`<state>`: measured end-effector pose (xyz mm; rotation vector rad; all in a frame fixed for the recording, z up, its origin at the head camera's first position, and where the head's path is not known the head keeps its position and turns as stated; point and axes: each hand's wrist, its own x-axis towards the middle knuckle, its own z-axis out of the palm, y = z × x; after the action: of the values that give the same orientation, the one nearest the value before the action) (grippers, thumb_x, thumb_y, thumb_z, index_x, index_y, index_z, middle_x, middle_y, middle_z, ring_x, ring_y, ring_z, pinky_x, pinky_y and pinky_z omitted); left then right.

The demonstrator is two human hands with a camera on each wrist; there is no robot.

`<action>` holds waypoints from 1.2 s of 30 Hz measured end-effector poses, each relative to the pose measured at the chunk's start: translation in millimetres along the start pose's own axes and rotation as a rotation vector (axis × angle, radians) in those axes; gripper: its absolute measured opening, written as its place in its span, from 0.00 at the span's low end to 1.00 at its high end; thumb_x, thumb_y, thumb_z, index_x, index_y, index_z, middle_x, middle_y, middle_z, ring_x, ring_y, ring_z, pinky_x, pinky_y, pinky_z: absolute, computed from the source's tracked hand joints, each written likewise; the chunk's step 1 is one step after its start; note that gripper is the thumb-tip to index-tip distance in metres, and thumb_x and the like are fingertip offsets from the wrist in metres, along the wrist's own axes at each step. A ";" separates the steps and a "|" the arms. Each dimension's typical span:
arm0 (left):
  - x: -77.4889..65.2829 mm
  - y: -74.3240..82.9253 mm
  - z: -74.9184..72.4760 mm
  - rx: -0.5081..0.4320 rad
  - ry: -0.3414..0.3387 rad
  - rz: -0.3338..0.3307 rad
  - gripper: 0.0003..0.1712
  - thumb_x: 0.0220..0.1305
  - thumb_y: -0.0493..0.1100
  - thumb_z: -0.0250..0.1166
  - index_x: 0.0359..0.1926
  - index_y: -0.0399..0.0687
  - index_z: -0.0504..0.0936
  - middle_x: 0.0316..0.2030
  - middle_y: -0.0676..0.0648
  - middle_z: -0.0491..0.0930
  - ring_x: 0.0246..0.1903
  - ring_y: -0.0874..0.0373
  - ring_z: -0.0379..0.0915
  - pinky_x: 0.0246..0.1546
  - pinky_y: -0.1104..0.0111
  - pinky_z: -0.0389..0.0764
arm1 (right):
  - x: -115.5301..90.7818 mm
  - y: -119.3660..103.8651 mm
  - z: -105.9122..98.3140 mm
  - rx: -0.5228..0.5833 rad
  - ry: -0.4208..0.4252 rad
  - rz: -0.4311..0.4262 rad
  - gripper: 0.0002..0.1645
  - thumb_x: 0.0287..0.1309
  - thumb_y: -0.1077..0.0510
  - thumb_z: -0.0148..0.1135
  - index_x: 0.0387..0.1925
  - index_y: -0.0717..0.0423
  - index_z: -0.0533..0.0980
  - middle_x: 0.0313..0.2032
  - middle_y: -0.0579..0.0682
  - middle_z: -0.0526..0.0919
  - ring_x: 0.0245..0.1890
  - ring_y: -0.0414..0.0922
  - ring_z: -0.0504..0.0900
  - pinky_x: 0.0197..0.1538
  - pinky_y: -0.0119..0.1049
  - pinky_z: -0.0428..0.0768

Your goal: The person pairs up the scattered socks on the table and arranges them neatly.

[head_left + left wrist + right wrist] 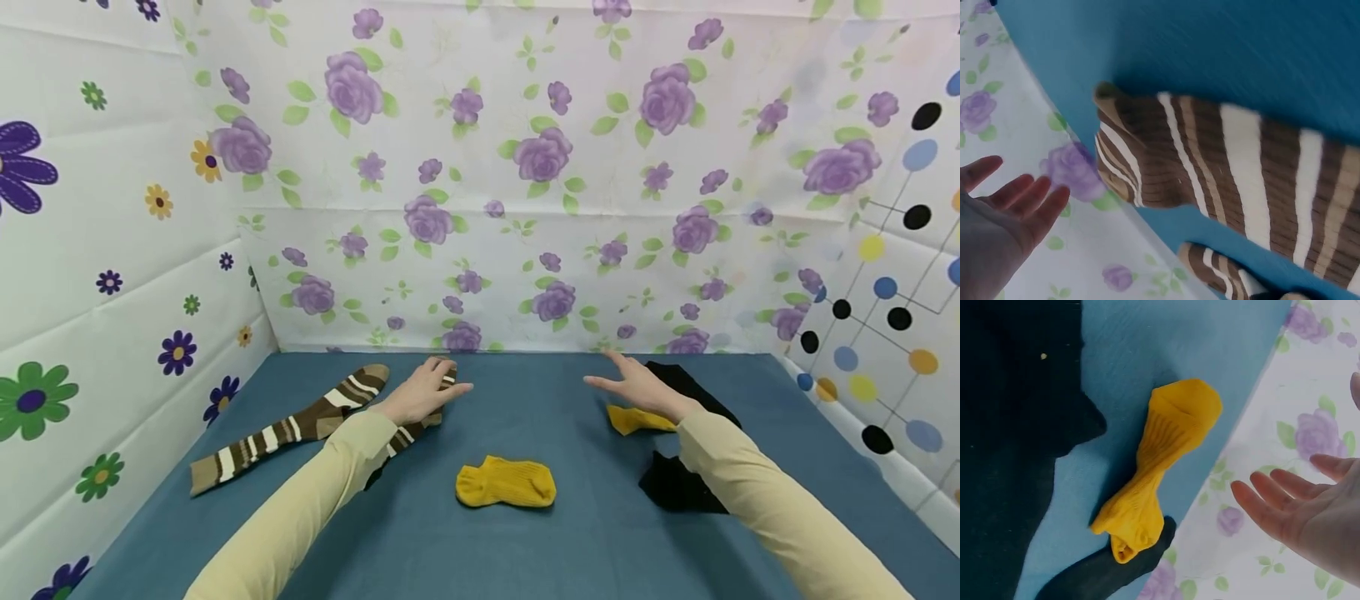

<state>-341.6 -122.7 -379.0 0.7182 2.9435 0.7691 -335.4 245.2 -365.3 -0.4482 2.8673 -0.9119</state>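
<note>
Near the table's (pixel 555 554) left edge lies a striped sock (pixel 279 435); the left hand (pixel 422 393) hovers over a second striped sock (pixel 405 437), thumb wide. Mid-table: a yellow sock (pixel 510 485). Toward the right edge, the right hand (pixel 637 387), fingers spread, hovers near another yellow sock (pixel 632 419) and two black socks (pixel 672 490).

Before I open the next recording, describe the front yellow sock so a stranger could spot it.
On the blue table, look between the two cream sleeves. There, the short yellow sock lies by itself, whereas the other yellow sock lies beside black fabric on the right.
</note>
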 end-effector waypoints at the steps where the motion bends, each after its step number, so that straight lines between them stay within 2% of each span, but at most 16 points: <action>1: -0.2 1.9 0.5 -0.020 -0.010 -0.002 0.40 0.61 0.66 0.48 0.64 0.42 0.60 0.61 0.38 0.56 0.57 0.45 0.57 0.51 0.53 0.62 | -0.9 0.5 0.0 0.010 -0.004 0.003 0.52 0.57 0.35 0.50 0.67 0.65 0.45 0.63 0.70 0.49 0.60 0.66 0.51 0.54 0.60 0.56; 7: -0.8 10.3 1.4 -0.104 -0.102 0.042 0.34 0.64 0.59 0.52 0.60 0.38 0.64 0.51 0.39 0.67 0.48 0.49 0.67 0.45 0.58 0.69 | -5.5 -3.4 -1.1 0.039 -0.016 0.009 0.46 0.58 0.36 0.50 0.64 0.67 0.54 0.52 0.68 0.66 0.50 0.61 0.68 0.47 0.54 0.68; 13: -7.0 22.3 1.8 -0.140 -0.260 0.113 0.24 0.66 0.51 0.54 0.54 0.36 0.70 0.44 0.44 0.74 0.42 0.53 0.71 0.39 0.62 0.72 | -11.1 -12.9 5.7 0.157 -0.051 -0.029 0.38 0.60 0.42 0.54 0.58 0.69 0.63 0.49 0.64 0.70 0.46 0.58 0.72 0.44 0.49 0.73; 15: -9.3 27.1 2.8 -0.154 -0.308 0.112 0.23 0.66 0.50 0.54 0.53 0.37 0.71 0.43 0.45 0.74 0.41 0.54 0.72 0.39 0.63 0.73 | -13.2 -15.1 8.9 0.197 -0.063 -0.033 0.35 0.60 0.45 0.55 0.56 0.70 0.64 0.47 0.63 0.71 0.44 0.57 0.73 0.42 0.47 0.74; 19: -12.4 35.0 6.4 -0.189 -0.386 0.105 0.23 0.66 0.50 0.54 0.54 0.37 0.70 0.44 0.45 0.74 0.41 0.51 0.72 0.36 0.64 0.73 | -16.7 -16.7 14.2 0.204 -0.077 -0.046 0.30 0.61 0.48 0.55 0.52 0.69 0.68 0.40 0.57 0.76 0.38 0.54 0.76 0.39 0.46 0.76; 23: -13.6 40.4 9.9 -0.199 -0.420 0.133 0.22 0.65 0.48 0.55 0.54 0.37 0.71 0.42 0.46 0.73 0.40 0.49 0.72 0.35 0.64 0.73 | -20.0 -16.8 17.1 0.224 -0.097 -0.052 0.24 0.61 0.50 0.55 0.49 0.68 0.71 0.35 0.53 0.77 0.35 0.53 0.77 0.37 0.45 0.77; 30: -17.2 43.2 15.1 -0.154 -0.457 0.162 0.20 0.64 0.48 0.57 0.50 0.38 0.73 0.36 0.49 0.75 0.36 0.53 0.73 0.33 0.66 0.72 | -26.1 -24.0 25.9 0.344 -0.194 -0.065 0.21 0.62 0.54 0.54 0.47 0.69 0.72 0.37 0.58 0.77 0.38 0.57 0.77 0.37 0.44 0.77; 36: -22.5 44.6 17.9 -0.121 -0.485 0.191 0.17 0.63 0.47 0.58 0.47 0.39 0.75 0.33 0.49 0.76 0.35 0.52 0.74 0.33 0.67 0.72 | -30.8 -35.4 36.1 0.376 -0.256 -0.074 0.19 0.61 0.56 0.56 0.45 0.69 0.73 0.35 0.60 0.78 0.36 0.57 0.77 0.38 0.46 0.77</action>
<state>-300.1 -89.8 -376.1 1.0190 2.4008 0.6597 -290.8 207.3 -374.1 -0.5824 2.3935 -1.2685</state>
